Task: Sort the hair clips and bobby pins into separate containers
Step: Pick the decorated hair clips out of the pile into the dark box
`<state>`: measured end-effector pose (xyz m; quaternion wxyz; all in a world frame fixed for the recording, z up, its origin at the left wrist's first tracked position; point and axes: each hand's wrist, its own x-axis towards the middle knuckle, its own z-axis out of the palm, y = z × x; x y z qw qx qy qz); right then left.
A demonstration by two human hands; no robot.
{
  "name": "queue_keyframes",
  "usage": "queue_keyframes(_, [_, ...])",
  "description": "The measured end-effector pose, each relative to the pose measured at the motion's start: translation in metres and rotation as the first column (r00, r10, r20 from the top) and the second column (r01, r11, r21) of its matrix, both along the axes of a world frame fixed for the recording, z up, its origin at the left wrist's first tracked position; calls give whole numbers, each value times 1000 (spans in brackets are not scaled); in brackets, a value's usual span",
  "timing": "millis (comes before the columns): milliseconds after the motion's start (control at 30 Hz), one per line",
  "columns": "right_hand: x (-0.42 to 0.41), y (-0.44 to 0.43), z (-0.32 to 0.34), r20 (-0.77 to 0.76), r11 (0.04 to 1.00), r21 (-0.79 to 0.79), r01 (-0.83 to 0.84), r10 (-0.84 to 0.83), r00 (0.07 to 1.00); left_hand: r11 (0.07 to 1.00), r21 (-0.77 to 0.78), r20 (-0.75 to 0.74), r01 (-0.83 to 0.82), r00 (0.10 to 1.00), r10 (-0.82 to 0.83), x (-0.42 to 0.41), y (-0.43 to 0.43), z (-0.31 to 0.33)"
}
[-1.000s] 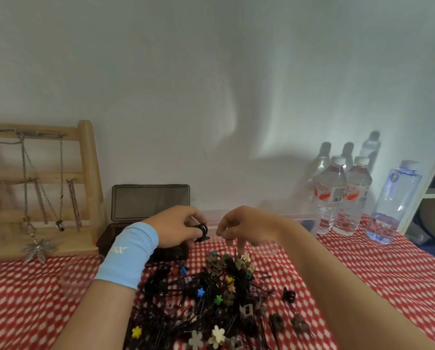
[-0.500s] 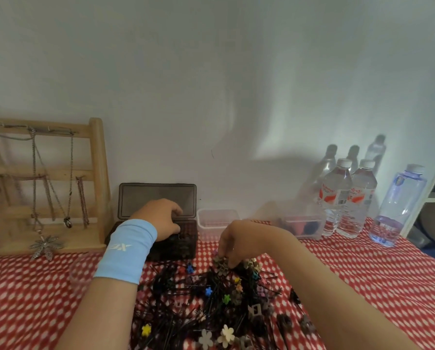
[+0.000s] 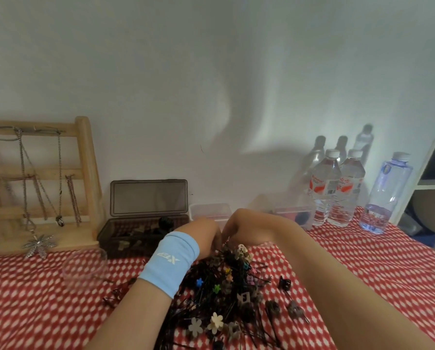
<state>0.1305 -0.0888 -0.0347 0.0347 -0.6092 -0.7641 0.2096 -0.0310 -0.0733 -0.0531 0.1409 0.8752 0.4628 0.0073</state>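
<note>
Pick phase: left hand (image 3: 203, 234) and right hand (image 3: 246, 227) meeting over pile (image 3: 224, 294). Finger grasp hidden; cannot tell. Next, isolate one clip (image 3: 241, 250), transfer to dark box (image 3: 110, 250).

The pile of clips and pins (image 3: 226, 294) is covering the middle of the checked cloth (image 3: 388, 274), with the left hand (image 3: 207, 234) and right hand (image 3: 244, 226) meeting at its far edge. Behind, the dark box (image 3: 125, 239) is standing with its lid (image 3: 148, 197) raised, a small clear tub (image 3: 210, 210) just beside it, then a second clear tub (image 3: 294, 215) (contents blurred). Three bottles (image 3: 348, 180) are closing off the far right corner; a wooden jewellery stand (image 3: 87, 173) is filling the far left. A clear cup (image 3: 85, 269) is sitting left of the pile. Bare cloth is lying open right of the right forearm and at near left.
</note>
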Motion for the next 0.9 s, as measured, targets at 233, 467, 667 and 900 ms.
queue_keyframes(233, [7,-6,-8,-70,999,39,6,-3,998,1000,-6,8,-2,1000,2,-7,3,-2])
queue_keyframes(467, [6,-12,-9,-41,998,14,-63,63,997,1000,-10,69,-12,998,12,-15,-1,4])
queue_keyframes(667, [7,-13,-5,-144,999,38,-30,35,989,994,-112,318,-13,947,48,-28,-6,11])
queue_keyframes(900, [-7,-8,-1,-173,997,77,-7,20,985,997,-62,372,-43,926,63,-49,-12,4])
